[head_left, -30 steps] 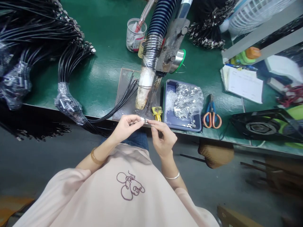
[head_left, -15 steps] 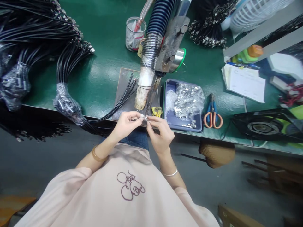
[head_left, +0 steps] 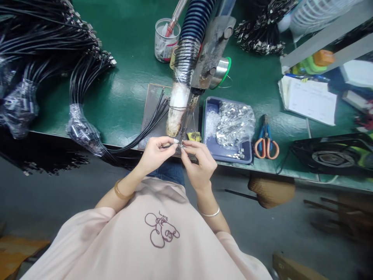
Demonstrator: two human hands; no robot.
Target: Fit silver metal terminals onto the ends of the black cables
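My left hand point(head_left: 157, 154) is closed, thumb and forefinger pinching the end of a thin black cable point(head_left: 165, 146). Facing it, my right hand point(head_left: 200, 162) is closed too, its fingertips pinched on a small metal connector point(head_left: 180, 144) at that cable's tip. The fingers partly cover both pieces. Just beyond my fingertips hang a soldering iron point(head_left: 186, 121) and the white, scorched nozzle of a ribbed hose point(head_left: 177, 105). A bunch of black cables point(head_left: 151, 120) lies on a dark board point(head_left: 150, 102) by my left hand.
To the right are a blue tray point(head_left: 205, 149) with bagged metal connectors point(head_left: 234, 122), orange-handled cutters point(head_left: 266, 144) and a black fan point(head_left: 332, 157). A solder spool point(head_left: 220, 72) and a plastic cup point(head_left: 163, 42) stand behind. Cable bundles point(head_left: 84, 74) cover the left.
Both hands stay together at the cable tip, with only a slight shift of the fingers. The view has turned a little, so things on the right appear farther right.
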